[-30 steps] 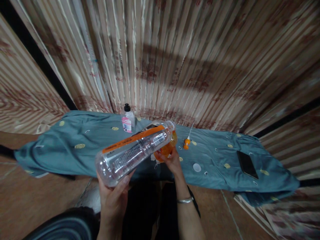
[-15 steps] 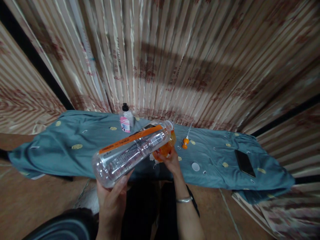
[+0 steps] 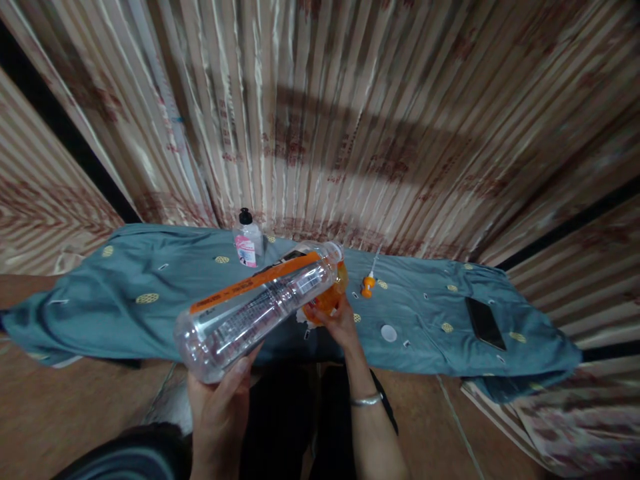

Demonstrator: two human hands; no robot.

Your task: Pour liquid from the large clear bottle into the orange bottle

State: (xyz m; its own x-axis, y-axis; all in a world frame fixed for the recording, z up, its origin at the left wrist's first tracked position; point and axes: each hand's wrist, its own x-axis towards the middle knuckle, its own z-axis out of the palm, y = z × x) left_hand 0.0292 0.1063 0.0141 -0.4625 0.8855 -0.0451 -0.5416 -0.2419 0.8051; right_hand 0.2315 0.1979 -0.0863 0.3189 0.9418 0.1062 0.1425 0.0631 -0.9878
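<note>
A large clear plastic bottle (image 3: 260,313) with an orange and silver label lies tilted in my left hand (image 3: 220,400), its neck pointing up and to the right. My right hand (image 3: 340,323) is closed around an orange bottle (image 3: 325,303). The clear bottle's neck is over the top of the orange one, and whether the two mouths touch cannot be made out. Just right of the orange bottle, an orange pump top (image 3: 369,285) with a thin pale tube lies on the cloth. Closer to me is a round white cap (image 3: 389,333).
A blue-green patterned cloth (image 3: 430,353) covers the narrow table. At its back left stands a clear bottle with a black cap and pink label (image 3: 247,243). A dark phone (image 3: 485,323) lies to the right. A striped curtain (image 3: 320,133) hangs right behind the table.
The view has shifted slightly, moving everything a little to the left. The clear bottle's base has dropped slightly, while both hands keep the same holds.
</note>
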